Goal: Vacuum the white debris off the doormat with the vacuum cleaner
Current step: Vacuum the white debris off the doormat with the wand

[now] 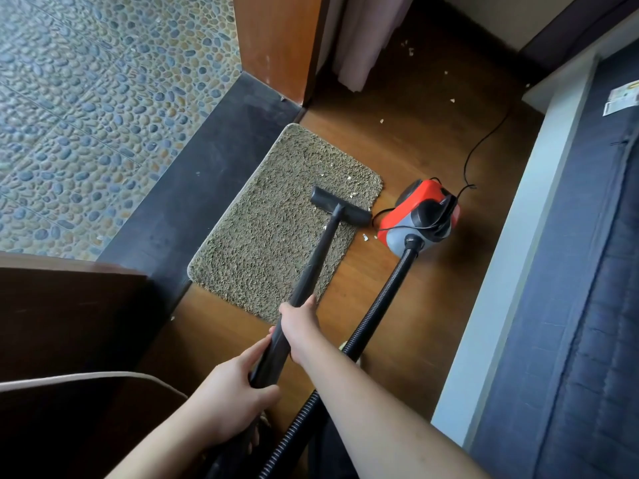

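— Both hands grip the black tube (311, 271): left hand (231, 395) low, right hand (299, 326) higher.
— And the doormat (276, 229)?
— Beyond them, nozzle (340, 206) on it, white bits (351, 188) beside.

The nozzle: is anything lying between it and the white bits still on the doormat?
Nothing visible does. The nozzle sits on the doormat, and the white bits lie just past it toward the far right corner, with only open mat pile between.
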The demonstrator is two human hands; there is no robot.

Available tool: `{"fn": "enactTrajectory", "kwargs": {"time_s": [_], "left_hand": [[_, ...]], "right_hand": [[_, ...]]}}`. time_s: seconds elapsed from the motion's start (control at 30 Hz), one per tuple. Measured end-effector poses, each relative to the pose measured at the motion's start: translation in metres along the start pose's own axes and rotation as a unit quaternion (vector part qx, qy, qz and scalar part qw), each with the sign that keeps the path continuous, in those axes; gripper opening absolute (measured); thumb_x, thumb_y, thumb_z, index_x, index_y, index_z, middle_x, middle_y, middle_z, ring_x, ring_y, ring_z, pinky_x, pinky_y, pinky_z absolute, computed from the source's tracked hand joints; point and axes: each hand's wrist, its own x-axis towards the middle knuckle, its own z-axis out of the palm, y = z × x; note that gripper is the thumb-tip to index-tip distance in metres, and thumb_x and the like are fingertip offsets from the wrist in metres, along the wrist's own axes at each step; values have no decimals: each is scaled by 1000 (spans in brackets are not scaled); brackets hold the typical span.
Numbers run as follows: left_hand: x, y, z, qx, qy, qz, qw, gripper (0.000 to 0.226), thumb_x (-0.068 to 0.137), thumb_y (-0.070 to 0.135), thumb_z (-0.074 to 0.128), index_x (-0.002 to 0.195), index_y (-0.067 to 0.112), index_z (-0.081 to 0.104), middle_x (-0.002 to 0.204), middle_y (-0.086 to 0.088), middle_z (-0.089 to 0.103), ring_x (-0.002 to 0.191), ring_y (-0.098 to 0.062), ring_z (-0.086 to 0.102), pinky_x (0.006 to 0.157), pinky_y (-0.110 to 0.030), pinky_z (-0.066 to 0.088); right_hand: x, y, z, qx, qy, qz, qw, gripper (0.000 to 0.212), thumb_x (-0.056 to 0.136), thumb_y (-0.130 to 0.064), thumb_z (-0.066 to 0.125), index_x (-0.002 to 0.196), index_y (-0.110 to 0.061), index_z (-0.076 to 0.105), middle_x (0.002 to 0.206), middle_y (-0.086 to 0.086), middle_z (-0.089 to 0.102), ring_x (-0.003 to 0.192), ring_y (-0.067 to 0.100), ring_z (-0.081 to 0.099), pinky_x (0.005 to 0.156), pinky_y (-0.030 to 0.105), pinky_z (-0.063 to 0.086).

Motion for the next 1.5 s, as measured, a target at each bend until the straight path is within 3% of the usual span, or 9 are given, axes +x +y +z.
{"fn": "enactTrajectory", "kwargs": {"time_s": [0.13, 0.3, 0.43, 0.67, 0.9, 1.03, 1.13, 1.2, 1.5], "left_hand": [[-4, -6, 4, 12, -4, -6, 1000, 86, 74, 31, 67, 147, 53, 28, 102, 2, 65, 78, -3, 60, 64, -8, 42], [5, -1, 7, 9, 9, 4, 1000, 85, 75, 28, 68, 149, 48, 31, 123, -1, 67, 79, -1, 64, 62, -5, 42], [13, 7, 10, -6, 3, 3, 1000, 87, 72, 28, 67, 148, 48, 31, 95, 11, 68, 58, 4, 64, 65, -15, 54], [24, 23, 11, 25, 7, -3, 1000, 87, 74, 30, 67, 150, 46, 29, 91, 10, 65, 69, 2, 64, 63, -10, 48], [25, 29, 16, 30, 8, -3, 1000, 88, 74, 30, 68, 150, 47, 28, 85, 13, 63, 67, 3, 63, 61, -9, 47], [17, 19, 17, 19, 4, -3, 1000, 89, 72, 30, 68, 149, 49, 29, 96, 9, 67, 59, 0, 65, 68, -20, 56], [10, 12, 17, 13, -4, -6, 1000, 89, 71, 31, 68, 148, 50, 29, 100, 7, 69, 56, -1, 65, 68, -22, 57], [6, 8, 17, 15, 0, -3, 1000, 88, 71, 31, 68, 148, 50, 30, 99, 8, 67, 59, 3, 64, 64, -12, 51], [-2, -3, 22, 25, 13, -3, 1000, 86, 75, 29, 69, 148, 52, 28, 95, 4, 64, 67, 4, 61, 61, -6, 41]], "right_hand": [[-2, 7, -1, -1, -3, 1, 1000, 75, 99, -27, 47, 155, -38, -1, 111, 8, 64, 64, 15, 65, 66, 34, 60], [0, 2, -10, -7, -1, -14, 1000, 74, 98, -24, 47, 156, -35, 1, 90, 7, 63, 60, 16, 63, 63, 31, 56], [1, -7, -12, -7, 4, -23, 1000, 74, 96, -24, 47, 155, -36, 4, 109, 12, 65, 66, 20, 66, 66, 33, 59], [5, -19, -32, -39, -4, -45, 998, 69, 100, -21, 45, 157, -29, 6, 88, 2, 55, 60, 14, 58, 50, 25, 46], [3, -20, -35, -27, -2, -30, 999, 68, 100, -22, 46, 156, -31, 9, 96, 2, 56, 60, 13, 60, 50, 24, 47], [-2, -12, -25, -9, 0, -15, 1000, 71, 96, -25, 47, 155, -35, 8, 116, 9, 60, 84, 24, 69, 80, 42, 60], [-2, -3, -23, -20, -6, -15, 1000, 70, 99, -25, 45, 156, -34, 6, 108, 7, 62, 66, 15, 64, 61, 31, 56], [-3, 2, -23, -23, -13, -21, 999, 70, 100, -23, 45, 157, -32, 5, 99, 4, 61, 60, 13, 60, 53, 26, 51], [-4, 10, -17, -12, -19, -16, 1000, 72, 101, -25, 45, 156, -35, 0, 109, 3, 57, 62, 13, 63, 54, 26, 53]]}}
